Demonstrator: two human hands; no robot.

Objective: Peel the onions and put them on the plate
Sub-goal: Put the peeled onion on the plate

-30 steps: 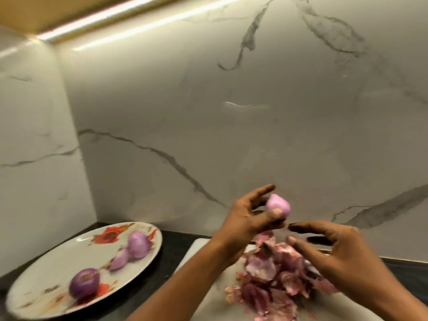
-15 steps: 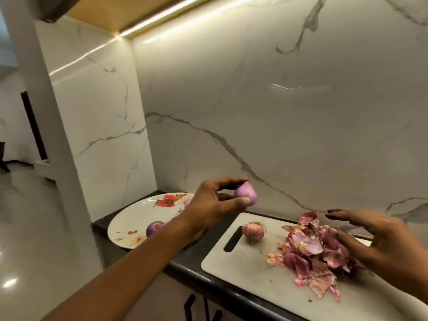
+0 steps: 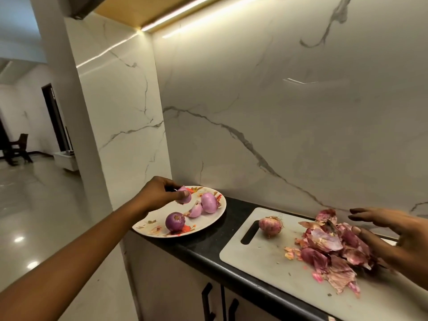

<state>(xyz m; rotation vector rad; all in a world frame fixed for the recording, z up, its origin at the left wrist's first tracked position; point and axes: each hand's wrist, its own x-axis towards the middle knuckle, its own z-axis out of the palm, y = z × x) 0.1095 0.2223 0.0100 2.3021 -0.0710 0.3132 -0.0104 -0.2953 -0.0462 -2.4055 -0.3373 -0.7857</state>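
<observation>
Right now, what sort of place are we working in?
Most likely a home kitchen: a dark countertop runs along a marble-look wall, with cabinet doors and black handles below. A white cutting board holding onion skins sits beside a flowered plate.

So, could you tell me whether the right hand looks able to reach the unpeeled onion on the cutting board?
Probably yes: the right hand is open and empty by the peels, and the unpeeled onion lies uncovered on the cutting board beside them.
</observation>
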